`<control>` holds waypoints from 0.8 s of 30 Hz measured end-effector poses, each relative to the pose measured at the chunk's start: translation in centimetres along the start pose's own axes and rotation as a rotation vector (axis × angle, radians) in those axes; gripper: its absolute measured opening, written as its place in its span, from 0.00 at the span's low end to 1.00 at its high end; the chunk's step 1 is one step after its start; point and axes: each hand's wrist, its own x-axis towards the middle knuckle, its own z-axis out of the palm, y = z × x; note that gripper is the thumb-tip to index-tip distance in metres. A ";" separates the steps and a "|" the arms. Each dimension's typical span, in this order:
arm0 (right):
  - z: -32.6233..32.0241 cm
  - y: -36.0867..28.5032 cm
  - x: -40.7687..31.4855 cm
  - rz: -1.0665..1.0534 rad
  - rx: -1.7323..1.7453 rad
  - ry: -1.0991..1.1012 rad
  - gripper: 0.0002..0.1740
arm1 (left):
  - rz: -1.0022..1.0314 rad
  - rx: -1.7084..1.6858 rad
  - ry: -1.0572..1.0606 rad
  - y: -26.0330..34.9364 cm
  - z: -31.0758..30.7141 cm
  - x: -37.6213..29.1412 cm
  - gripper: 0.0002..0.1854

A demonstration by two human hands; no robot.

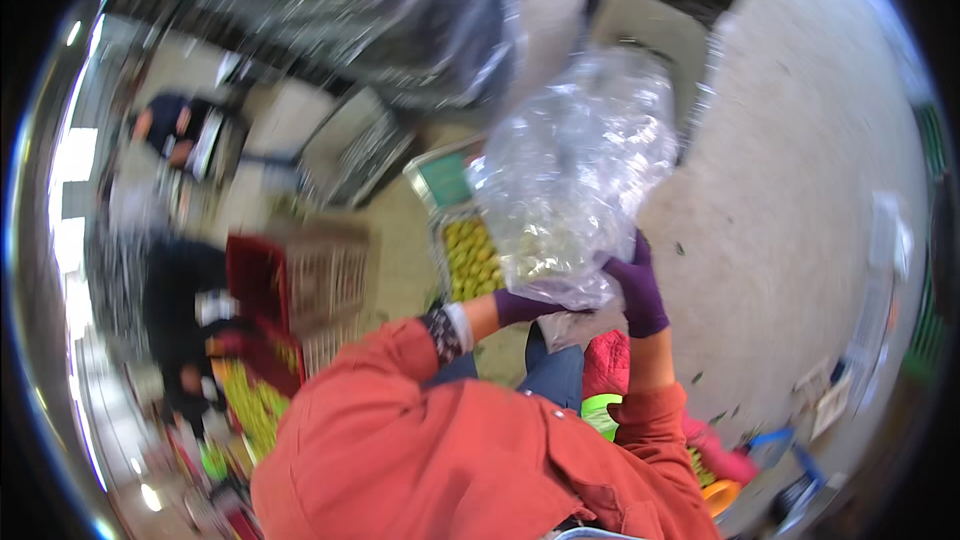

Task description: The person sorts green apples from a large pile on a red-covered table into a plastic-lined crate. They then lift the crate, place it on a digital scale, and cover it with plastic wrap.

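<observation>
Both my hands wear purple gloves and hold up a large clear plastic sheet or bag [577, 172], puffed out in front of me. My right hand [637, 289] grips its lower right edge. Under the lower left edge is my left hand [525, 307], its fingers partly hidden by the plastic. Beyond and below the plastic, a crate lined with clear film holds yellow-green fruit [470, 259]. A green-bottomed tray [446, 178] lies just past that crate.
Red crates [259, 281] stand at the left, near a person in dark clothing [176, 315] and a heap of yellow-green fruit [255, 405]. Another person [169, 124] is farther off. Film-covered stacks [360, 22] rise ahead. A pink sleeve [720, 450] shows at lower right beside an orange container [721, 497].
</observation>
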 end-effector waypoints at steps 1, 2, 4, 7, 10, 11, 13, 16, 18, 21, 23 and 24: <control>0.6 -0.3 0.2 0.045 -0.095 -0.011 0.30 | 0.000 -0.161 -0.078 -1.2 -1.8 -0.5 0.24; 2.3 -0.5 -0.1 -0.038 -0.181 0.044 0.22 | 0.049 -0.181 -0.081 -1.2 -3.2 -1.5 0.24; 3.1 1.9 0.3 -0.310 -0.462 0.105 0.19 | 0.133 -0.125 -0.032 0.7 -4.8 -4.1 0.25; 8.9 2.1 0.9 -0.696 -0.816 -0.058 0.20 | 0.231 -0.183 -0.036 4.5 -4.5 -9.6 0.26; 16.0 5.8 1.5 -0.653 -0.821 -0.205 0.19 | 0.311 0.008 0.122 8.6 -1.5 -16.8 0.26; 17.3 8.0 2.1 -0.513 -0.825 -0.318 0.20 | 0.308 0.185 0.266 10.0 -0.5 -19.6 0.27; 20.2 12.3 3.4 -0.344 -0.791 -0.456 0.22 | 0.488 0.329 0.323 11.5 -1.8 -24.3 0.28; 26.6 16.0 4.9 -0.525 -0.752 -0.566 0.25 | 0.700 0.505 0.383 13.0 -3.8 -29.3 0.28; 31.9 15.8 4.4 -0.797 -0.877 -0.591 0.26 | 0.717 0.534 0.465 13.2 -8.1 -31.9 0.28; 39.7 12.7 4.5 -0.450 -0.768 -0.624 0.31 | 0.733 0.630 0.576 14.0 -18.4 -34.6 0.27; 42.1 11.6 4.4 -0.690 -0.801 -0.456 0.36 | 0.775 0.789 0.617 15.5 -23.2 -35.6 0.27; 42.3 11.7 4.7 -0.671 -0.771 -0.329 0.40 | 0.815 0.863 0.623 18.5 -22.5 -35.5 0.29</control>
